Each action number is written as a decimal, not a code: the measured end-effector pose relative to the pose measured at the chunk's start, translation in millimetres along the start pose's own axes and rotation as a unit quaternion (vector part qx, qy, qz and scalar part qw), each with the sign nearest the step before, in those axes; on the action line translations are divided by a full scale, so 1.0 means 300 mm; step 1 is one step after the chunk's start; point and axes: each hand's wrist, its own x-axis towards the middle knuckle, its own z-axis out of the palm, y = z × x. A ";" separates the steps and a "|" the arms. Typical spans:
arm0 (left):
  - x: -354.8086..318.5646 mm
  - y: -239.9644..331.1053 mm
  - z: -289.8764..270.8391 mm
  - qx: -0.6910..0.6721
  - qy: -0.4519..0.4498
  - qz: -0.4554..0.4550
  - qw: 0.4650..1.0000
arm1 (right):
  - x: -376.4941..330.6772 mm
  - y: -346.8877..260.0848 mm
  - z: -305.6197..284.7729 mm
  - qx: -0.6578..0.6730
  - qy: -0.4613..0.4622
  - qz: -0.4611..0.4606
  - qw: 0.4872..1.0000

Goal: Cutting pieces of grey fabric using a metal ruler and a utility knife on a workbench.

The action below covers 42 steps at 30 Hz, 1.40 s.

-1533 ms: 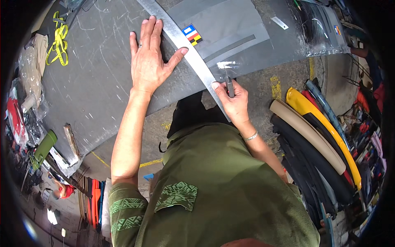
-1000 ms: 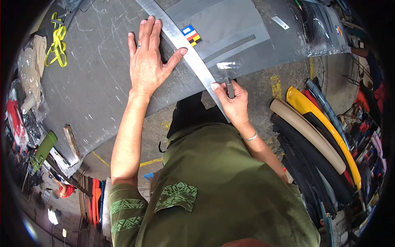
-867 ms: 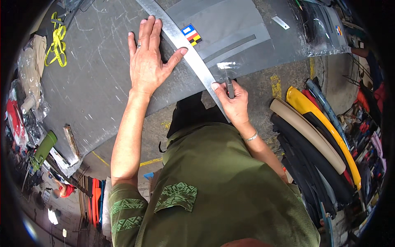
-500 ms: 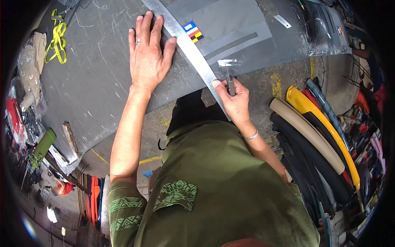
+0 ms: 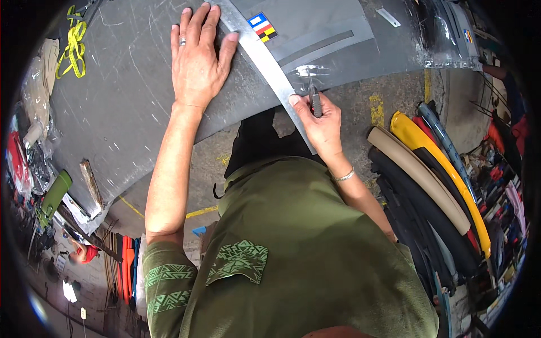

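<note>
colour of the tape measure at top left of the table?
Yellow: the tape measure lies looped on the grey table, clearest in the head view.

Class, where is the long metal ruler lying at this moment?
In the head view, the metal ruler lies diagonally across the grey sheet, between the left hand pressing beside it and the right hand at its lower end.
</note>
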 end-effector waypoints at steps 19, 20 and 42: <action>0.003 0.015 -0.011 0.011 -0.020 -0.022 1.000 | -0.001 0.014 0.003 0.004 0.014 -0.013 1.000; 0.003 0.016 -0.012 0.010 -0.024 -0.026 0.999 | 0.000 0.018 0.003 0.000 0.007 -0.005 1.000; 0.002 0.019 -0.008 0.013 -0.025 -0.030 0.999 | -0.005 -0.005 0.014 0.030 0.026 -0.019 0.999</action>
